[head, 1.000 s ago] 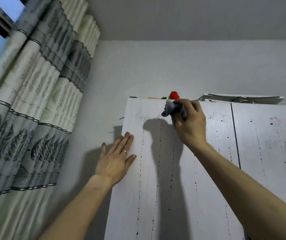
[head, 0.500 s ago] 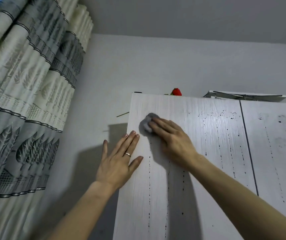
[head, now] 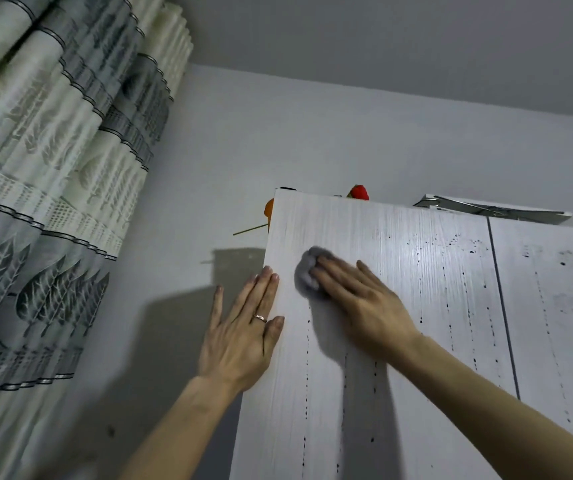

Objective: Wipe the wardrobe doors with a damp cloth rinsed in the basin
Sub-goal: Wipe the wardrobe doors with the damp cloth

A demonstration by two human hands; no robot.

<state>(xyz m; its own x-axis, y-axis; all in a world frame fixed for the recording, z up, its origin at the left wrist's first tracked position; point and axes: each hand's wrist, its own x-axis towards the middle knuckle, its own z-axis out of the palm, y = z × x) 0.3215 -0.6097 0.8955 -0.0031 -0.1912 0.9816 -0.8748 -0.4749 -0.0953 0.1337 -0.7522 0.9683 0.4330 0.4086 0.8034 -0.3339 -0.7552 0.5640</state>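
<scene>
— Grey cloth (head: 307,275) lay near the top left corner of the wardrobe door (head: 427,299), we noted, pressed under the straight fingers of the right hand (head: 368,306).
— Left hand (head: 241,336) lay flat on the door's edge, holding nothing. We advised firm, overlapping strokes across the black specks (head: 421,319).

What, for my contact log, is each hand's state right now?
Left hand: open, flat on the wardrobe door, at its edge.
Right hand: open, pressing the cloth against the door.
</scene>
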